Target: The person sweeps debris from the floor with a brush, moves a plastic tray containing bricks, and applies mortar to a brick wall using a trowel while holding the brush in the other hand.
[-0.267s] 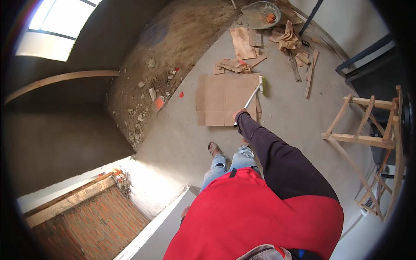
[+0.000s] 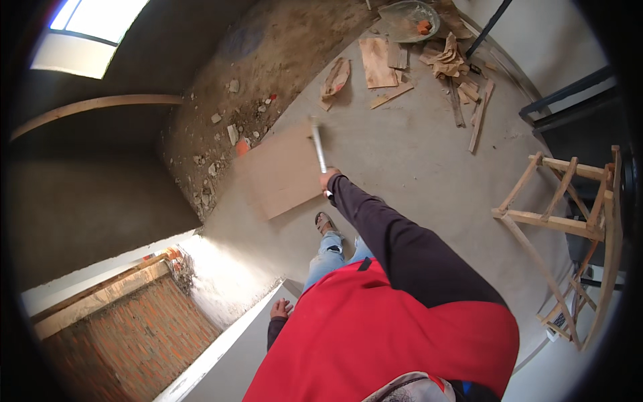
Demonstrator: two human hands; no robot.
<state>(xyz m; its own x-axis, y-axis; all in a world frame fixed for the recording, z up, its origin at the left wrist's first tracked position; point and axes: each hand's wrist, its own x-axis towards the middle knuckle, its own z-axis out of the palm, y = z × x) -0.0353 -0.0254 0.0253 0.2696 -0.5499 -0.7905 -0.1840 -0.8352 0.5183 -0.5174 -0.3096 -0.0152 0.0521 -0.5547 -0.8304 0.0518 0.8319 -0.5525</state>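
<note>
Rod (image 2: 317, 145), pale and thin, was gripped at its lower end in my right hand (image 2: 328, 179), arm in a dark sleeve stretched out ahead. It pointed up and away from me, over the near edge of a flat cardboard sheet (image 2: 281, 171) that lay on the concrete floor (image 2: 415, 167). Whether the rod touched the sheet, I could not tell.

My left hand (image 2: 280, 309) was low at my side, fingers loosely spread, holding nothing, resting on a pale ledge (image 2: 228, 348).

Rubble (image 2: 228, 127) and bits of brick were strewn over the dirt strip left of the sheet. Wood scraps (image 2: 462, 87) and torn paper lay far ahead, near a shallow pan (image 2: 408, 19). A wooden trestle (image 2: 569, 221) stood well apart at right. A brick wall (image 2: 127, 328) showed low at left.
</note>
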